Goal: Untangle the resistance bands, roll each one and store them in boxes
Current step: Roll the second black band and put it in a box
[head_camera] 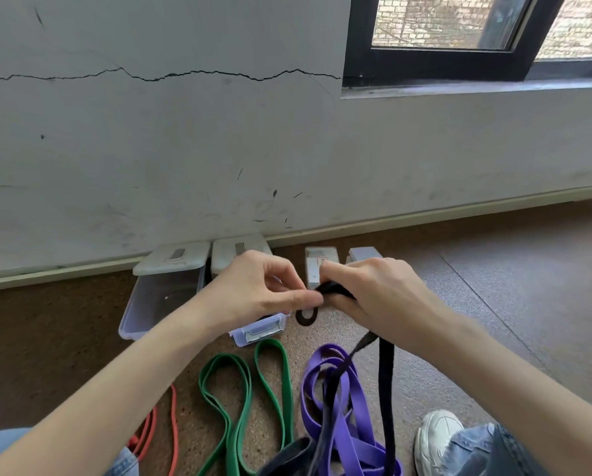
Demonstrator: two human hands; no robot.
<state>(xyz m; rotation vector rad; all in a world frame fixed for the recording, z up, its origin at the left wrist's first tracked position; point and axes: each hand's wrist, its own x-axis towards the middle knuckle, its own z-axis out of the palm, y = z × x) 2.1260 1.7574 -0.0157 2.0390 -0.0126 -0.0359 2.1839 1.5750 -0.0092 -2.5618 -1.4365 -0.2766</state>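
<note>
Black band (386, 389) was the piece in hand: the right hand (366, 293) had its fingers curled round a small started roll of it, and the left hand (263, 290) pinched the roll's near end between thumb and fingertips, so both grips were clamped on the same bundle, held above the floor (493, 304). A short loop of the band hung just under the hands, and two long black strands trailed down from the right hand toward the person.

Taking that roll as the landmark, the purple band (342, 424) lay below it in a loose heap, with the black strands crossing over it. The green band (246, 407) lay below and to the left, in open loops, apart from the purple. The red band (174, 424) sat further left again. The clear boxes (157, 297) stood behind and to the left of the roll, against the wall (184, 149), lids propped open; smaller grey boxes stood just behind it.

By its look the band was soft, flat rubber, light and springy, and likely to unwind if the pinch slackened. It seemed best held at the coil itself, with the free strand fed flat. The trailing length might drag the purple band along.
</note>
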